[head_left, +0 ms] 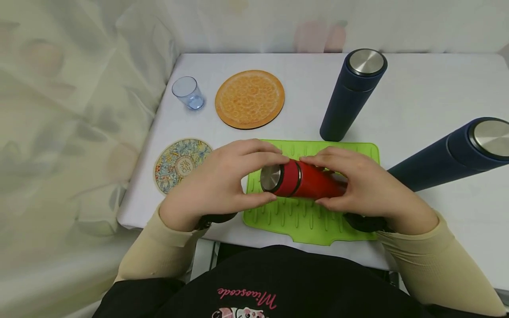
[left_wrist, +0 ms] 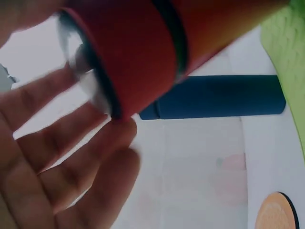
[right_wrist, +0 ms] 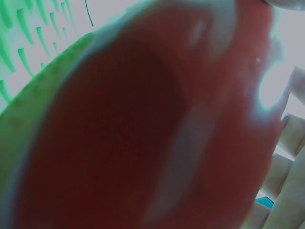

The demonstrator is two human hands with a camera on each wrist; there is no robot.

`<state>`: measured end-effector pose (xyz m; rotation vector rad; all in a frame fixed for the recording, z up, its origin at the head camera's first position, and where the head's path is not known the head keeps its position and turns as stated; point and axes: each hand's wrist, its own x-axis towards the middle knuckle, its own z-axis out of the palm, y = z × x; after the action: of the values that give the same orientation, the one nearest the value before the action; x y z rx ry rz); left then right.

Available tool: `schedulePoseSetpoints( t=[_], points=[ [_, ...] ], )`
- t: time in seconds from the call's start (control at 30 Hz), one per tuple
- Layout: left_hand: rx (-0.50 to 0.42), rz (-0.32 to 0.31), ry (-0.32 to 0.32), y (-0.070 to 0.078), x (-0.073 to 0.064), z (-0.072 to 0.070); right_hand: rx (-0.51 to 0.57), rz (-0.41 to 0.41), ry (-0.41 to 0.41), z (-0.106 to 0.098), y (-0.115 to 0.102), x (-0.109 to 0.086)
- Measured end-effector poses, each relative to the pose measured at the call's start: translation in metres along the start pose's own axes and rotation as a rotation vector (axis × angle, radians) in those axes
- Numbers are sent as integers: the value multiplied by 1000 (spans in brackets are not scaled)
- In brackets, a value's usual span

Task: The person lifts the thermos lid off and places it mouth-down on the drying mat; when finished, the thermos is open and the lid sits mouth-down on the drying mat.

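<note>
A red vacuum flask (head_left: pixel 314 180) with a steel-topped lid (head_left: pixel 287 178) lies tilted over the green mat, its lid towards the left. My left hand (head_left: pixel 226 176) pinches the lid end between thumb and fingers; in the left wrist view the fingertips (left_wrist: pixel 125 130) meet the lid's rim. Around the flask's body, my right hand (head_left: pixel 363 187) curls from the other side, thumb near me and fingers on the far side. The right wrist view is mostly filled by the blurred red body (right_wrist: pixel 143 124), with fingers (right_wrist: pixel 286 162) at its right edge.
The ribbed green mat (head_left: pixel 306 221) lies under the hands. Behind it stands a tall navy flask (head_left: pixel 343 101), with another navy flask (head_left: pixel 441 157) at the right. A blue glass (head_left: pixel 188 92), a round orange mat (head_left: pixel 249 99) and a patterned coaster (head_left: pixel 180 161) are on the left.
</note>
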<state>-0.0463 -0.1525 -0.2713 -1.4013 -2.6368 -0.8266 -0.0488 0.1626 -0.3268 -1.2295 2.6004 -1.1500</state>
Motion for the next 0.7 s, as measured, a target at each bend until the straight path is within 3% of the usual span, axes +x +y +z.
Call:
schedulePoseSetpoints(
  t=[0.2, 0.3, 0.37, 0.47, 0.57, 0.7],
  points=[
    [155, -127, 65, 2, 4, 14, -14, 21, -17, 0, -1, 0],
    [145, -151, 53, 2, 4, 15, -7, 12, -8, -1, 0, 0],
    [87, -112, 18, 1, 1, 11, -9, -9, 8, -2, 0, 0],
    [-2, 11, -44, 0, -2, 5, -9, -40, 26, -3, 1, 0],
    [-27, 119, -67, -1, -3, 2, -14, -46, 25, -3, 0, 0],
    [-36, 104, -13, -1, -2, 3, -14, -37, 20, -3, -1, 0]
  ],
)
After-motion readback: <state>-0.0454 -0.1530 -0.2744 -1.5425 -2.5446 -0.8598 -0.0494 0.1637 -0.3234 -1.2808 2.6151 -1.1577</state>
